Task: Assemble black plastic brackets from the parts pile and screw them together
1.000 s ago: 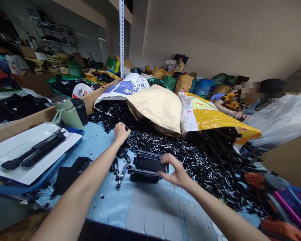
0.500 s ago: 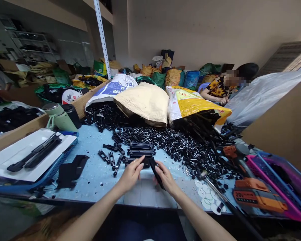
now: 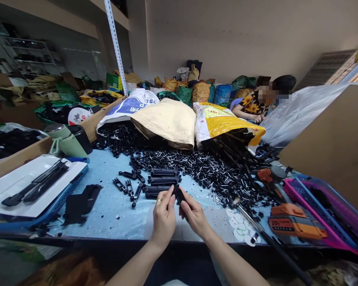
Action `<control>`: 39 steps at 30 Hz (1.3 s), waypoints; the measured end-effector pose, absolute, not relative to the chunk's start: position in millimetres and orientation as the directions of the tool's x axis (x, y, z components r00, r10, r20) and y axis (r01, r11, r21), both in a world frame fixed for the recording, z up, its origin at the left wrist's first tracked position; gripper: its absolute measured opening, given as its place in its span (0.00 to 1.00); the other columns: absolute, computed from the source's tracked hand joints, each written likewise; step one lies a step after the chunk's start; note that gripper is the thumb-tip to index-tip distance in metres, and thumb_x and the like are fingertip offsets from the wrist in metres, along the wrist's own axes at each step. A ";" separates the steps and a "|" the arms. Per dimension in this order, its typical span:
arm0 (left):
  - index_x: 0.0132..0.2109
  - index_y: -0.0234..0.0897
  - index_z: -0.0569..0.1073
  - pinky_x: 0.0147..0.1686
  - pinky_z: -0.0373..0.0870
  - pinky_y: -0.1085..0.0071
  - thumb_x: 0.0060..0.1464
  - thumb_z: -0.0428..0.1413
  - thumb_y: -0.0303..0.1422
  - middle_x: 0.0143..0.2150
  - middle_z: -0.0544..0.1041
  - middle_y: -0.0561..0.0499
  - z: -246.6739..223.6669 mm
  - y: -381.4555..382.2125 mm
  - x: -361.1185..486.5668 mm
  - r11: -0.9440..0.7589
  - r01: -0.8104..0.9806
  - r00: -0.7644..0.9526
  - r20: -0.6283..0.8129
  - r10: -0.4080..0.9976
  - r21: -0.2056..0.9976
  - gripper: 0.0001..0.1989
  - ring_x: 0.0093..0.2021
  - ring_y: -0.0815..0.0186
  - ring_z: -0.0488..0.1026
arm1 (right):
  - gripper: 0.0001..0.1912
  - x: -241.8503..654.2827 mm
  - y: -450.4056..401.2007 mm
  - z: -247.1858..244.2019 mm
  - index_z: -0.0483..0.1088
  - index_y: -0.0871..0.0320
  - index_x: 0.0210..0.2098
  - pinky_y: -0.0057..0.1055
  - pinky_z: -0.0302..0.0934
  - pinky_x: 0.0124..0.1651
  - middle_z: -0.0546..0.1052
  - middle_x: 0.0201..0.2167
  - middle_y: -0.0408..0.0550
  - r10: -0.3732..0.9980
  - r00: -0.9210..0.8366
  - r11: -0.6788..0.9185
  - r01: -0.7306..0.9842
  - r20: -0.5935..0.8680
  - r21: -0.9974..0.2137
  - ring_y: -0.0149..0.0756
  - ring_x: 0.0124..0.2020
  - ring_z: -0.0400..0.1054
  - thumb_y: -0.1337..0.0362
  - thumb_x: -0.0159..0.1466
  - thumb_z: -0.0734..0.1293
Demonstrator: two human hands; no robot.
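A black elongated plastic part (image 3: 180, 197) is held between two bare hands near the middle of the near edge of the blue-covered workbench (image 3: 107, 206). Its length is gripped by the right hand (image 3: 195, 214), thumb laid along the top and fingers curled beneath. Its far end is pinched by the left hand (image 3: 164, 216), fingertips drawn close together; whether a smaller piece is also held there cannot be told, as the fingers cover that end.

Just beyond the hands, similar black parts (image 3: 164, 180) are lined up in a stack of rows, with loose black hinge links (image 3: 135, 186) scattered to their left. Farther off, a wide heap of black-headed screws (image 3: 193, 167) is spread below the open mouths of the sacks.

If the far end were pressed while out of line, the piece could be seated crooked or its edge marked. With so narrow a pinch on the left, a small fitting could be let slip and be lost among the dark screws, which are much the same colour. The lined-up parts might also be knocked askew by the left knuckles, since little room is left between them.
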State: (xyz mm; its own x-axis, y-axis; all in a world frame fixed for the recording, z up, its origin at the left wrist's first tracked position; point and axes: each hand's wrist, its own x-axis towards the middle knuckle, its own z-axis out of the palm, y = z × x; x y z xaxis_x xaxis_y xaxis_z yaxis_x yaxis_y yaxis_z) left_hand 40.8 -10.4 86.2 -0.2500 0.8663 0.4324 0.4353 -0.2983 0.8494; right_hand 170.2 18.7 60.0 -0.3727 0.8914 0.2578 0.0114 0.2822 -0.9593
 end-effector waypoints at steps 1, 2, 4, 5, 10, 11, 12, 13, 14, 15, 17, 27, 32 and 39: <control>0.53 0.38 0.65 0.43 0.65 0.69 0.58 0.43 0.32 0.44 0.67 0.45 85.6 -10.4 44.1 -0.304 0.430 -0.273 0.444 0.854 0.850 0.17 0.44 0.66 0.67 | 0.22 166.7 14.1 59.1 0.54 0.47 0.58 0.24 0.61 0.23 0.67 0.36 0.45 0.898 -0.350 0.285 0.001 0.267 -0.958 0.23 0.21 0.60 0.58 0.64 0.55; 0.53 0.38 0.65 0.43 0.66 0.69 0.58 0.43 0.33 0.45 0.67 0.45 84.3 -10.0 46.7 -0.309 0.429 -0.273 0.448 0.851 0.849 0.17 0.45 0.65 0.67 | 0.23 163.7 9.9 57.8 0.53 0.48 0.58 0.25 0.61 0.24 0.67 0.36 0.45 0.902 -0.337 0.289 0.006 0.270 -0.957 0.23 0.20 0.60 0.58 0.64 0.55; 0.52 0.38 0.65 0.42 0.66 0.68 0.58 0.43 0.33 0.45 0.67 0.44 78.7 -9.4 49.2 -0.290 0.432 -0.249 0.422 0.872 0.854 0.17 0.44 0.65 0.68 | 0.23 161.1 5.3 54.4 0.51 0.48 0.59 0.25 0.61 0.24 0.68 0.35 0.45 0.905 -0.345 0.286 0.064 0.248 -0.956 0.24 0.20 0.61 0.57 0.64 0.54; 0.52 0.38 0.66 0.41 0.67 0.68 0.58 0.42 0.34 0.45 0.68 0.44 74.2 -9.8 49.2 -0.250 0.432 -0.253 0.383 0.888 0.866 0.17 0.43 0.65 0.69 | 0.23 162.2 6.3 52.9 0.50 0.47 0.59 0.26 0.62 0.25 0.69 0.36 0.45 0.898 -0.375 0.294 0.119 0.231 -0.948 0.25 0.21 0.62 0.57 0.65 0.54; 0.57 0.37 0.58 0.36 0.70 0.63 0.57 0.42 0.33 0.48 0.67 0.41 46.8 -19.5 39.0 0.023 0.607 -0.333 0.229 0.915 0.794 0.20 0.42 0.60 0.70 | 0.22 204.8 64.1 57.0 0.56 0.51 0.57 0.35 0.59 0.46 0.69 0.46 0.48 0.884 -0.422 0.431 0.570 0.201 -0.700 0.36 0.44 0.64 0.56 0.64 0.54; 0.58 0.39 0.57 0.41 0.68 0.59 0.56 0.44 0.30 0.52 0.64 0.41 43.7 -20.6 36.1 -0.006 0.704 -0.266 0.272 0.925 0.710 0.22 0.47 0.57 0.67 | 0.21 220.8 85.1 61.4 0.58 0.53 0.55 0.34 0.58 0.48 0.68 0.48 0.50 0.918 -0.327 0.393 0.680 0.224 -0.619 0.37 0.46 0.62 0.56 0.64 0.54; 0.58 0.42 0.57 0.47 0.63 0.54 0.54 0.45 0.27 0.55 0.61 0.42 42.0 -20.3 33.5 -0.084 0.791 -0.144 0.317 0.937 0.607 0.23 0.53 0.55 0.62 | 0.21 238.2 107.3 66.6 0.60 0.56 0.54 0.34 0.56 0.49 0.67 0.49 0.51 0.943 -0.209 0.318 0.796 0.258 -0.515 0.37 0.49 0.60 0.57 0.65 0.53; 0.57 0.44 0.58 0.51 0.57 0.51 0.53 0.45 0.24 0.56 0.60 0.44 41.6 -18.7 31.5 -0.197 0.843 0.020 0.336 0.942 0.501 0.24 0.56 0.55 0.58 | 0.20 255.7 129.6 72.4 0.60 0.57 0.53 0.32 0.55 0.50 0.67 0.50 0.52 0.958 -0.084 0.191 0.902 0.276 -0.387 0.37 0.50 0.59 0.58 0.65 0.53; 0.56 0.46 0.60 0.54 0.52 0.49 0.52 0.44 0.22 0.54 0.63 0.46 42.2 -15.8 30.4 -0.317 0.855 0.189 0.323 0.927 0.410 0.25 0.56 0.56 0.57 | 0.19 272.5 150.8 78.2 0.58 0.57 0.54 0.32 0.55 0.50 0.66 0.50 0.52 0.957 0.051 0.025 0.966 0.286 -0.258 0.37 0.50 0.58 0.60 0.65 0.52; 0.54 0.46 0.63 0.54 0.49 0.47 0.51 0.43 0.20 0.51 0.66 0.48 43.6 -12.0 30.2 -0.423 0.840 0.336 0.285 0.898 0.341 0.25 0.54 0.58 0.60 | 0.20 287.7 170.1 83.7 0.56 0.61 0.55 0.36 0.54 0.49 0.66 0.50 0.57 0.948 0.124 -0.056 0.972 0.293 -0.230 0.41 0.51 0.57 0.63 0.65 0.53; 0.51 0.44 0.65 0.54 0.50 0.48 0.50 0.42 0.17 0.43 0.71 0.49 47.2 -4.0 31.4 -0.530 0.810 0.492 0.200 0.847 0.253 0.24 0.47 0.62 0.65 | 0.20 311.3 200.3 92.0 0.56 0.67 0.54 0.41 0.54 0.46 0.66 0.47 0.64 0.933 0.217 -0.168 0.968 0.286 -0.185 0.47 0.50 0.58 0.67 0.63 0.54; 0.52 0.39 0.63 0.43 0.61 0.60 0.54 0.46 0.26 0.43 0.69 0.45 46.2 1.0 32.4 -0.430 0.872 0.424 0.078 0.902 0.235 0.17 0.44 0.59 0.65 | 0.20 329.1 190.9 101.7 0.54 0.63 0.54 0.34 0.54 0.42 0.66 0.46 0.58 0.949 0.069 -0.020 0.987 0.307 -0.157 0.42 0.45 0.63 0.63 0.64 0.53; 0.51 0.38 0.63 0.44 0.62 0.63 0.56 0.45 0.28 0.43 0.69 0.46 45.3 9.8 39.5 -0.460 0.792 0.501 0.004 0.866 0.400 0.15 0.45 0.60 0.65 | 0.15 300.2 91.6 92.4 0.65 0.55 0.45 0.31 0.55 0.40 0.71 0.36 0.49 0.767 -0.636 0.640 0.745 0.086 -0.190 0.37 0.38 0.64 0.57 0.65 0.53; 0.54 0.39 0.60 0.50 0.58 0.62 0.55 0.43 0.28 0.50 0.66 0.46 43.1 14.4 34.6 -0.460 0.751 0.541 -0.042 0.840 0.474 0.19 0.51 0.60 0.61 | 0.17 266.6 15.6 63.7 0.62 0.57 0.39 0.26 0.52 0.28 0.70 0.33 0.47 0.619 -0.775 0.760 0.631 -0.126 -0.155 0.32 0.28 0.65 0.53 0.65 0.51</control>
